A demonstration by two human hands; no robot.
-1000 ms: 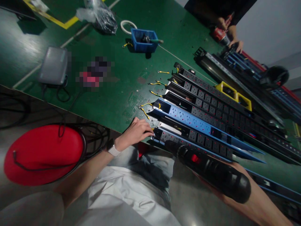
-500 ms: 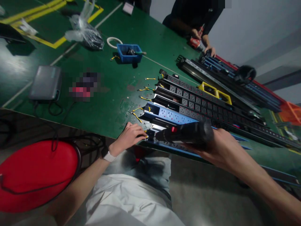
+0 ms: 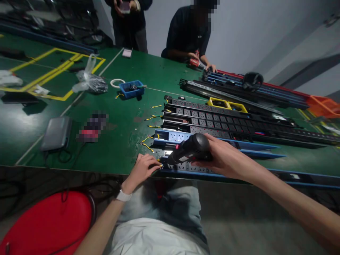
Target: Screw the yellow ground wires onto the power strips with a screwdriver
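Observation:
My right hand (image 3: 216, 156) is wrapped round a black power screwdriver (image 3: 190, 148), whose front end points down-left at the end of the nearest blue socket strip (image 3: 196, 169). At that strip's left end, my left hand (image 3: 143, 167) pinches a small yellow wire end (image 3: 160, 163) between thumb and fingers. Another blue socket strip (image 3: 174, 136) lies just beyond, and black socket strips (image 3: 209, 115) lie side by side behind it. Short yellow wires (image 3: 147, 146) stick out at their left ends. The screwdriver's tip is hard to make out.
On the green table (image 3: 122, 124) are a blue bin (image 3: 131, 92), yellow bins (image 3: 228, 105), a plastic bag (image 3: 91, 81) and a grey box (image 3: 57, 132). A red stool (image 3: 53, 223) stands lower left. Across the table, a person holds a red drill (image 3: 196, 63); another stands nearby.
The view has tilted up, so the table sits lower and a second person shows at the back. The screwdriver now stands more steeply over the strip; my left hand keeps its pinch.

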